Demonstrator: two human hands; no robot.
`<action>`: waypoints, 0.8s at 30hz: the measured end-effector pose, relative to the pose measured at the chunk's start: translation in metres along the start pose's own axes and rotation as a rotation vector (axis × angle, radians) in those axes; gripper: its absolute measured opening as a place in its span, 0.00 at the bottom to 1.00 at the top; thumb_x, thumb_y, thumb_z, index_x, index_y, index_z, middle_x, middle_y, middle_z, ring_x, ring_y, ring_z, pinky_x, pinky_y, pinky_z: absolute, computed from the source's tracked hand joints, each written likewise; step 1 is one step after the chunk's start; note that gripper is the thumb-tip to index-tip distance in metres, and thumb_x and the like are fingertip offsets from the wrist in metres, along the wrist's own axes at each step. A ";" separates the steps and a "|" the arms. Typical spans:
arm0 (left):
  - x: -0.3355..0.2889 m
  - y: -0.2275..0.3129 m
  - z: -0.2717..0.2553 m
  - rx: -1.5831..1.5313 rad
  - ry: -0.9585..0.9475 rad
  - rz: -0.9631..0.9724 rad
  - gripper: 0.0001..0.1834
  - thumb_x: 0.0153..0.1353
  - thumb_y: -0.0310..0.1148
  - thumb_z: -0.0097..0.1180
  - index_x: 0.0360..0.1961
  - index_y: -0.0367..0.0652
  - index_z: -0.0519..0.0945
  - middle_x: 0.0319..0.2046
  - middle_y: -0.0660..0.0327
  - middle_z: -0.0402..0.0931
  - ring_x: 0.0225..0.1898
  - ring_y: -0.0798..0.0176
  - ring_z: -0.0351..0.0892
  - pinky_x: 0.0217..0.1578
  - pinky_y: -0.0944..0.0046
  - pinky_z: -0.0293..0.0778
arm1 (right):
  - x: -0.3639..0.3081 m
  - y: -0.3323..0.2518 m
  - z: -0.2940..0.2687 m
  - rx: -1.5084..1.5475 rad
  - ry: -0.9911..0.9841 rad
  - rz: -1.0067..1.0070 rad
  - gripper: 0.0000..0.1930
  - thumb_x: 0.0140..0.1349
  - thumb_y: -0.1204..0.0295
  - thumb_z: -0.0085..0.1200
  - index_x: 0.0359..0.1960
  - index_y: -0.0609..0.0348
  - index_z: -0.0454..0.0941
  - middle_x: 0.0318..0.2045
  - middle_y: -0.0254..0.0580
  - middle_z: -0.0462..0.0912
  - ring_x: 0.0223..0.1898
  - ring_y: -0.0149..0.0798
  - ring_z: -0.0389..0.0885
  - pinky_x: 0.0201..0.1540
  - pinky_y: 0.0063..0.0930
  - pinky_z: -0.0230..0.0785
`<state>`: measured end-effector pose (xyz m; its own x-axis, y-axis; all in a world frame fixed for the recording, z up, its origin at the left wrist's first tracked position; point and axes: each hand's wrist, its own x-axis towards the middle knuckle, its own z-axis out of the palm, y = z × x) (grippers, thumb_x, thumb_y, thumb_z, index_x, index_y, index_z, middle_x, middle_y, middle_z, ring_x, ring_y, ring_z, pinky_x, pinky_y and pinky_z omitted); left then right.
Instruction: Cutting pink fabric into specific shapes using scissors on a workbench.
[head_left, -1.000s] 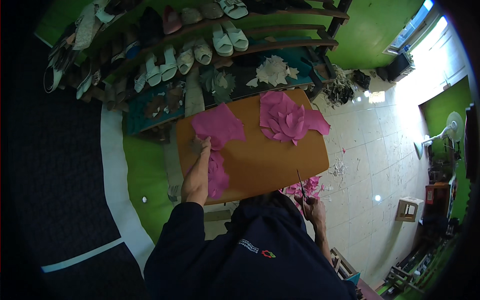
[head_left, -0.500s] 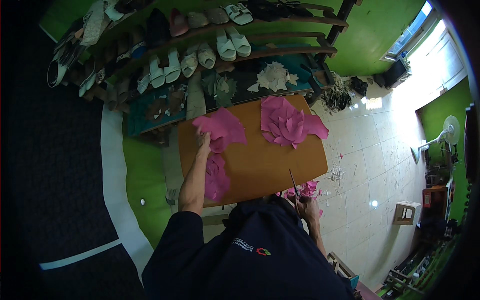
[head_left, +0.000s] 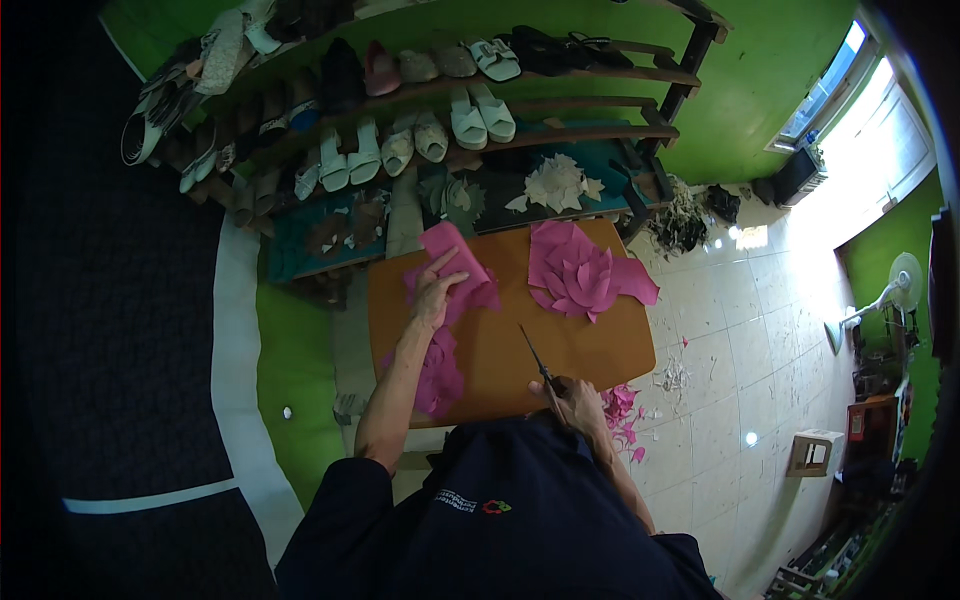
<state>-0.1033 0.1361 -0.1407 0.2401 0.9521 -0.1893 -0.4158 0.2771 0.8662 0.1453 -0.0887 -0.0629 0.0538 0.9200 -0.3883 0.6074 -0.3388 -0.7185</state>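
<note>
While your left hand [head_left: 432, 292] presses a pink sheet [head_left: 455, 270] flat, your right hand [head_left: 575, 397] grips scissors [head_left: 537, 358].

Your left fingers [head_left: 445, 262] lie spread open on that sheet at the far left of the orange bench [head_left: 560, 350], grasping nothing; your right fingers are closed round the scissor handles at the near edge, blades pointing away from you. More pink pieces [head_left: 437, 372] lie under your left forearm, a pink petal pile [head_left: 580, 272] sits far right, scraps [head_left: 620, 412] dot the tiled floor, and shoe shelves [head_left: 420, 110] stand beyond.

Craft workshop: shoe racks [head_left: 420, 120], worktable [head_left: 590, 350], pink paper cutouts [head_left: 580, 270].
</note>
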 end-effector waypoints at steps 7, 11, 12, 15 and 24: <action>-0.035 0.083 0.105 0.109 -0.250 0.083 0.36 0.54 0.13 0.61 0.65 0.39 0.70 0.46 0.59 0.82 0.39 0.71 0.83 0.45 0.73 0.80 | 0.004 -0.022 0.015 0.360 0.039 -0.160 0.31 0.66 0.44 0.50 0.32 0.69 0.75 0.18 0.51 0.72 0.21 0.45 0.72 0.30 0.43 0.63; -0.049 0.095 0.126 0.157 -0.313 0.096 0.35 0.53 0.13 0.63 0.65 0.41 0.72 0.48 0.60 0.80 0.40 0.71 0.82 0.45 0.73 0.79 | 0.005 -0.029 0.007 0.395 0.071 -0.164 0.32 0.63 0.41 0.53 0.29 0.67 0.73 0.15 0.46 0.69 0.18 0.41 0.68 0.27 0.42 0.61; -0.052 0.096 0.127 0.209 -0.340 0.090 0.35 0.53 0.13 0.63 0.64 0.41 0.72 0.49 0.61 0.79 0.41 0.71 0.81 0.44 0.73 0.79 | 0.005 -0.034 0.004 0.398 0.101 -0.172 0.33 0.62 0.40 0.54 0.27 0.66 0.72 0.14 0.44 0.67 0.17 0.40 0.67 0.26 0.42 0.60; -0.055 0.096 0.130 0.319 -0.393 0.064 0.34 0.54 0.14 0.63 0.64 0.41 0.72 0.51 0.60 0.78 0.44 0.69 0.81 0.48 0.71 0.79 | 0.005 -0.035 -0.002 0.375 0.150 -0.186 0.35 0.60 0.38 0.55 0.25 0.66 0.72 0.13 0.42 0.66 0.17 0.39 0.65 0.25 0.41 0.58; -0.057 0.091 0.138 0.227 -0.352 0.124 0.32 0.55 0.13 0.62 0.63 0.40 0.74 0.53 0.59 0.78 0.49 0.67 0.80 0.53 0.65 0.79 | 0.007 -0.045 -0.010 0.414 0.186 -0.192 0.36 0.59 0.37 0.55 0.24 0.66 0.72 0.13 0.43 0.66 0.17 0.39 0.65 0.25 0.40 0.58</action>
<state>-0.0332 0.0892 0.0124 0.5016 0.8631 0.0577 -0.2663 0.0906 0.9596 0.1264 -0.0654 -0.0273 0.1356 0.9803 -0.1434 0.2562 -0.1745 -0.9507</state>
